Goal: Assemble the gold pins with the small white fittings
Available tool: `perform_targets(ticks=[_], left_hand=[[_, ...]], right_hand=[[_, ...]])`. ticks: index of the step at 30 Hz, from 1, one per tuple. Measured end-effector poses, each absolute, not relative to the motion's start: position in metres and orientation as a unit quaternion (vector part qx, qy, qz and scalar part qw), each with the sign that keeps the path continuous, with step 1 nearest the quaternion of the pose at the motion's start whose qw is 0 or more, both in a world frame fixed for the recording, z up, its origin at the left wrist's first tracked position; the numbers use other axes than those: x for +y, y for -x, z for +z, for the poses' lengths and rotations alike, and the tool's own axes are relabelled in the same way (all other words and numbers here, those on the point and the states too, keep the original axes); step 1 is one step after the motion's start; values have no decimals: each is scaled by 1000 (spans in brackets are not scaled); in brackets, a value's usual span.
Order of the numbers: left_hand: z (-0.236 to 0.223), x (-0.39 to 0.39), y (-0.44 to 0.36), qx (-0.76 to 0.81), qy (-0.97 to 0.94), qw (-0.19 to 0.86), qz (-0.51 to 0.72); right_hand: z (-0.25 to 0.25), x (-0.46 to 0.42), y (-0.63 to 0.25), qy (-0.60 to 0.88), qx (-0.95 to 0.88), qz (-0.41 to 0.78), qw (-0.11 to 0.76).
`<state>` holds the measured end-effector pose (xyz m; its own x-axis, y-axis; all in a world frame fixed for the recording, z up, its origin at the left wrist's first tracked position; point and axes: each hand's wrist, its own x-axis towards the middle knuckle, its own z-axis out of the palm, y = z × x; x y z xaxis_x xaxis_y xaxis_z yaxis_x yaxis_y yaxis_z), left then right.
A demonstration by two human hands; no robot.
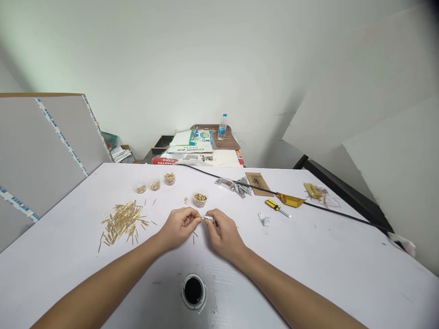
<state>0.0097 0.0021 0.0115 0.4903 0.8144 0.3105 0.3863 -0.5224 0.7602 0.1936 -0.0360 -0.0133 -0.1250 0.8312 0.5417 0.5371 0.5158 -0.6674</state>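
Note:
Near the table's middle, my left hand (181, 227) and my right hand (222, 232) meet with fingertips almost touching. My right fingers are closed around a slim whitish rod-like piece (209, 218) that points toward the left fingertips. My left thumb and index finger pinch something too small to make out. Just beyond the hands stands a small clear cup (200, 205) holding small gold-coloured parts. A few loose thin gold pins (194, 239) lie between and below the hands. Left of my left hand spreads a large pile of gold pins (123, 222).
Three small cups (169, 181) of gold parts stand at the back left. To the right lie a yellow-black screwdriver (278, 208), a brown card (259, 183), a black cable (329, 210) and a plastic scrap (264, 220). A dark round hole (194, 291) is in front.

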Motion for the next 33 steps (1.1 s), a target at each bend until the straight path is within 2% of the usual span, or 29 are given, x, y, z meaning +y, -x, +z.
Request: perform_targets(ticks=[3, 7, 14, 17, 29, 33], left_hand=[[12, 2, -9, 354, -828, 262, 347], [10, 0, -11, 359, -826, 259, 350], [10, -1, -12, 382, -800, 317, 337], [10, -1, -12, 384, -795, 329, 336], [11, 6, -9, 347, -844, 226, 342], [15, 14, -2, 352, -871, 197, 281]], right_hand=[[-11, -36, -191, 493, -703, 204, 471], [-12, -36, -190, 505, -687, 228, 470], [-18, -34, -195, 421, -772, 77, 470], [-18, -34, -196, 412, -781, 65, 466], [-20, -30, -194, 495, -694, 198, 483], [-21, -23, -198, 547, -620, 269, 495]])
